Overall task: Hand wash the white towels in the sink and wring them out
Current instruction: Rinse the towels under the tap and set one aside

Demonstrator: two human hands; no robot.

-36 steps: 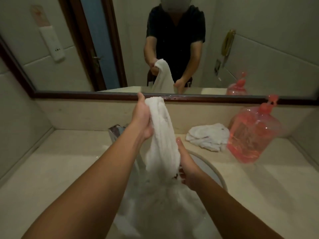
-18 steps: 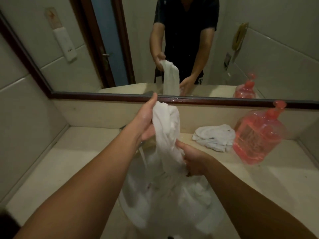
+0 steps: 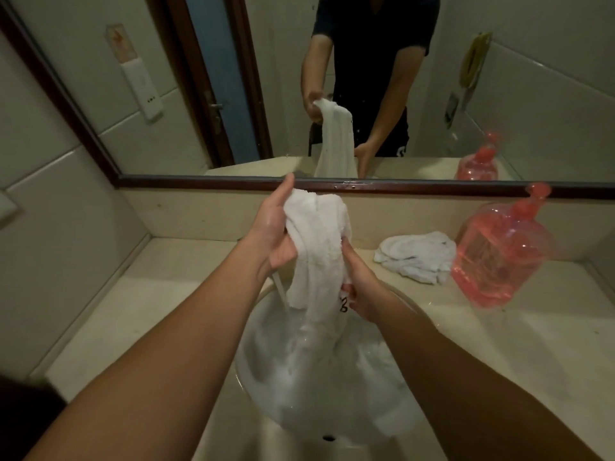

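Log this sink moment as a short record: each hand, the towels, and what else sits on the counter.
left hand: grips the lifted towel near its top
right hand: grips the same towel lower down
lifted towel: white, hangs over the sink, lower end in the basin
second towel: white, bunched on the counter, right of the sink
pink jug: upright, right of the second towel

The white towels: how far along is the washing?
Seemingly done: one bunched towel lies on the counter beside the pink jug. In hand: the left hand grips a second towel at its top, the right hand lower down, over the sink. Left: wringing it out; its lower end trails into the sink, where more white cloth seems to sit.
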